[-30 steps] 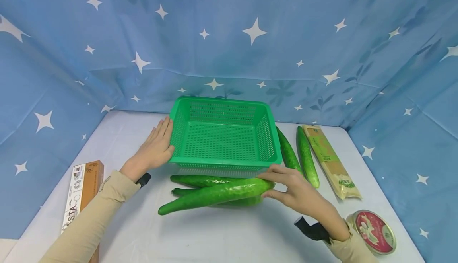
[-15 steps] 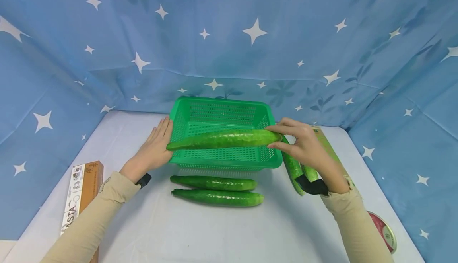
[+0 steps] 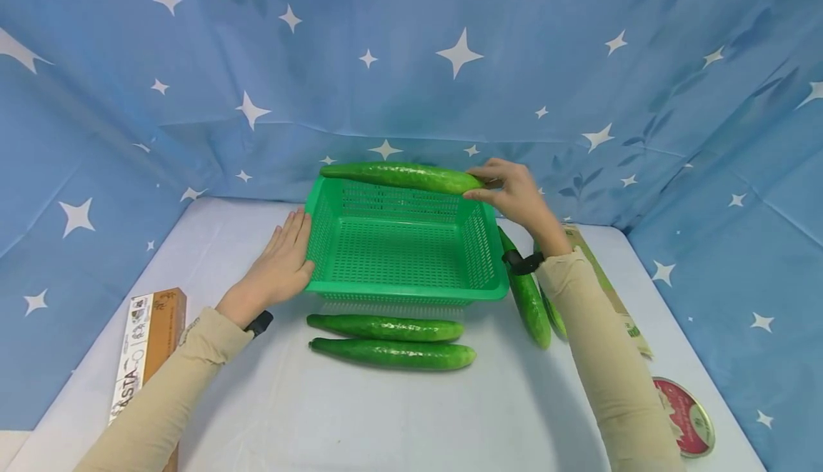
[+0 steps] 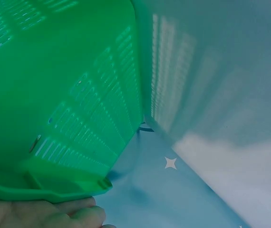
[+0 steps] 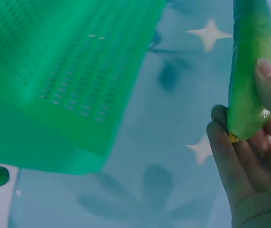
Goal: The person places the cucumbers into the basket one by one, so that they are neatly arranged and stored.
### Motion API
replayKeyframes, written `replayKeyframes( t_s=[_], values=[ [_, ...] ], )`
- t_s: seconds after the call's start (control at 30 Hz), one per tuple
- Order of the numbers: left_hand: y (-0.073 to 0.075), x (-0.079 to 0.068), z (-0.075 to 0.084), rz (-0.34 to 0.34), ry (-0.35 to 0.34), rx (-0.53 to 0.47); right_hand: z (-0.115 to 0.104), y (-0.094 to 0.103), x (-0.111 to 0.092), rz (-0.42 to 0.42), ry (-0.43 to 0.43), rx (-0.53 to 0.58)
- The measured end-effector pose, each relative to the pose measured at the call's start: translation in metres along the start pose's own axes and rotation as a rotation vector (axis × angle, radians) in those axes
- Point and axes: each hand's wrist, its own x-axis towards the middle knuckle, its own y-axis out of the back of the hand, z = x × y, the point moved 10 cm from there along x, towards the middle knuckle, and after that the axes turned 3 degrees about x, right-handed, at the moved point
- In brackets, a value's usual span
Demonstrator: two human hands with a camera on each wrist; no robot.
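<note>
A long cucumber is held level over the back rim of the green plastic basket. My right hand pinches its pale right end between thumb and fingers; the right wrist view shows that end of the cucumber against the blue cloth. My left hand lies with straight fingers along the basket's left side, fingertips at the rim, also seen under the rim in the left wrist view. In front of the basket lie two more cucumbers, the nearer one and the farther one, side by side.
Right of the basket, one cucumber lies beside another, partly hidden under the right forearm. Beyond it are a flat noodle packet and a round red tin. A pasta box stands at left. Blue star-printed cloth walls the table.
My right hand has lifted the cucumber from the pair in front, carried it up across the basket and on to its back rim. My left hand has stayed in place.
</note>
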Motion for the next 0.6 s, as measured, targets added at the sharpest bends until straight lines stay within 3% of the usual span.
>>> replayKeyframes(
  t_s=[0.37,0.6],
  values=[
    [0.000,0.002,0.001,-0.002,-0.001,0.001,0.051,-0.041,0.024,-0.133,-0.163,-0.049],
    [-0.002,0.002,-0.001,-0.013,0.005,-0.006,0.068,-0.065,0.031,-0.224,-0.271,-0.018]
  ],
)
